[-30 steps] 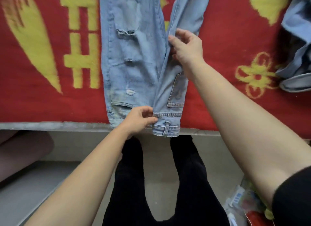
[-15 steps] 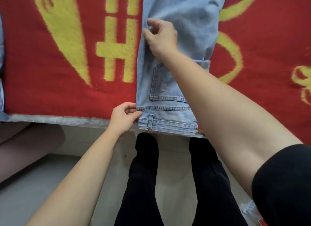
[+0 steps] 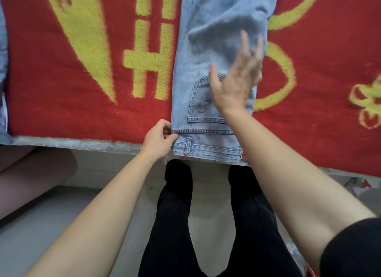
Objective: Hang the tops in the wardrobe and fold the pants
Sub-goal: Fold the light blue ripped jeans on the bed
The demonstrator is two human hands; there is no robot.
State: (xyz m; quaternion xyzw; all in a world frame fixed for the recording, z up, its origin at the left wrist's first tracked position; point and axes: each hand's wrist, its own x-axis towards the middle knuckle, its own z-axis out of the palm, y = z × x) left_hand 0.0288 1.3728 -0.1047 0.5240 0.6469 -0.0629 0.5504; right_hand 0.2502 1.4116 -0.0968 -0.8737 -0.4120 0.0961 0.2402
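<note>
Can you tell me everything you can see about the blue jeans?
The light blue denim jeans lie folded lengthwise on the red and yellow fuzzy blanket, waistband nearest the person. A stitched back pocket with a frayed spot and a belt loop show. The left hand pinches the waistband corner; the open right hand is blurred over them.

The jeans [image 3: 206, 39] are matt, faded denim with a frayed spot on the pocket, lying on a fuzzy, thick-piled blanket [image 3: 61, 91]; at 6 o'clock, matt black cloth trousers [image 3: 175, 225] hang over the smooth floor [image 3: 41, 225].
</note>
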